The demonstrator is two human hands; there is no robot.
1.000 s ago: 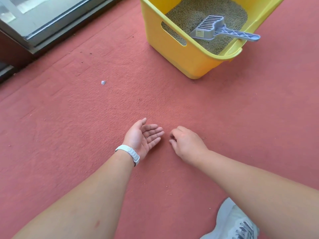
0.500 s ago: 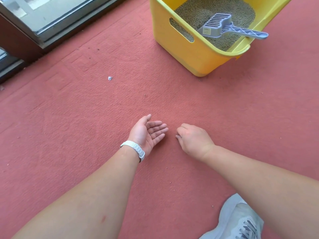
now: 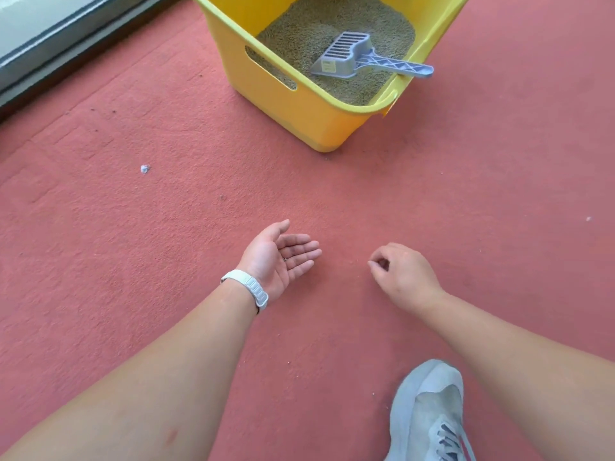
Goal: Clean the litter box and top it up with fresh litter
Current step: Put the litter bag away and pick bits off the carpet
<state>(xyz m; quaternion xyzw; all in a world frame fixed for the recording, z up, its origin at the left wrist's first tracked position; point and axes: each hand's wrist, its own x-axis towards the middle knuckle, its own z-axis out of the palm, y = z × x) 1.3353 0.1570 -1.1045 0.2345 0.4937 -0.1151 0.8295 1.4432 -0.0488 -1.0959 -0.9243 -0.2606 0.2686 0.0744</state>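
Litter box (image 3: pixel 299 108), upper centre of frame, on the red floor (image 3: pixel 133 261); scoop (image 3: pixel 346 56) lies on the litter (image 3: pixel 312 21), long axis left–right, slotted head toward frame left, handle resting over the right rim. Left hand (image 3: pixel 276 257) cupped, palm up, fingers apart; right hand (image 3: pixel 399 271) pinched, contents too small to tell. Risk: stray grains may slip from the shallow palm and scatter again.

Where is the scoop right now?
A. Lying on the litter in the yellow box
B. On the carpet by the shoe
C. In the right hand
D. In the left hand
A: the scoop lies on the litter inside the yellow box, handle over the rim, neither hand touching it.
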